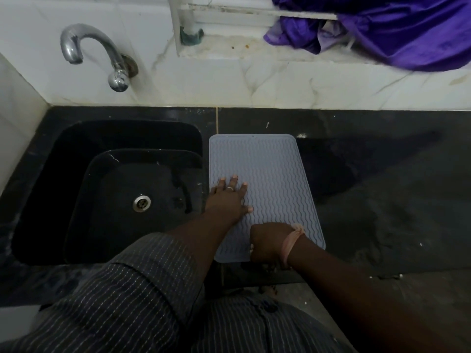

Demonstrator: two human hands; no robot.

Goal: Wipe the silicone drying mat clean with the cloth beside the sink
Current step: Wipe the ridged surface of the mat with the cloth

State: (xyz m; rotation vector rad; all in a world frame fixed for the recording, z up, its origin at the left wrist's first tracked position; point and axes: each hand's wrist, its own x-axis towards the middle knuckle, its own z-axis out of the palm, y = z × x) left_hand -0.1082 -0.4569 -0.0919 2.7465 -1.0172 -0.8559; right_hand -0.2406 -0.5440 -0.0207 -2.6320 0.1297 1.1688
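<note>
Lying flat on the dark bench (382,200), the silicone drying mat (270,174) sits just right of the sink (107,189), its left edge almost at the sink's rim. Its long axis runs from the person's body toward the back wall. The left hand (229,197) rests palm down on the mat's near-left part, fingers (234,180) straight and spread, pointing along that long axis toward the wall; most of the ribbed surface lies ahead of them and to their right. The right hand (267,244) is at the mat's near edge, so it is the closer hand to the edge by the body. Its knuckles are bent and the fingers curl down out of sight; whether they pinch the mat's rim, a cloth, or nothing cannot be told. A pale band circles that wrist. No wiping cloth can be made out by the sink; only purple fabric (382,29) hangs on the ledge beyond the mat.
</note>
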